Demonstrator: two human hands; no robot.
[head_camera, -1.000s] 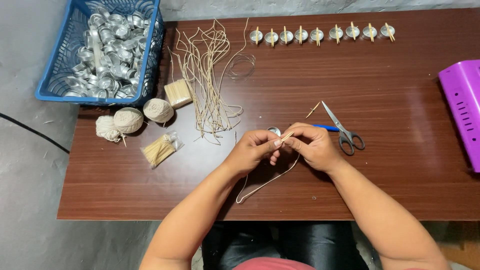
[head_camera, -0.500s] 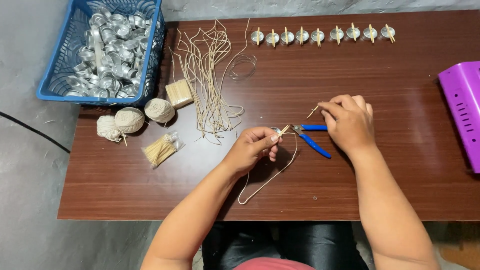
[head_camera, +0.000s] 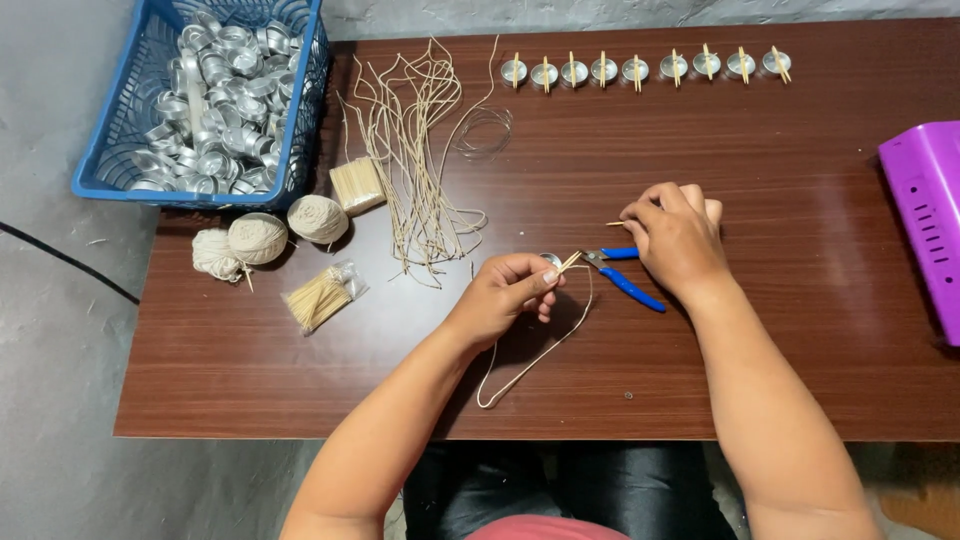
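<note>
My left hand (head_camera: 505, 295) pinches a small metal cup (head_camera: 550, 260) together with a thin wooden stick and a pale wick (head_camera: 540, 355) that loops down toward the table's near edge. My right hand (head_camera: 675, 235) is just to the right, closed on the upper handle of blue-handled cutters (head_camera: 630, 288). The cutters' metal tip points at the cup and almost touches the stick. A short stick end (head_camera: 612, 223) pokes out from the right hand's fingertips.
On the brown table (head_camera: 800, 380) lie a bundle of cut wicks (head_camera: 415, 150), a wire coil (head_camera: 483, 130) and a back row of cups with sticks (head_camera: 640, 68). A blue basket of metal cups (head_camera: 215, 90), twine balls (head_camera: 258, 238), bagged sticks (head_camera: 320, 295) and a purple box (head_camera: 925, 230) are also in view.
My right hand left the cup, reached right to the cutters, picked them up and brought their tip toward the cup. The left hand has stayed put with the cup and wick.
</note>
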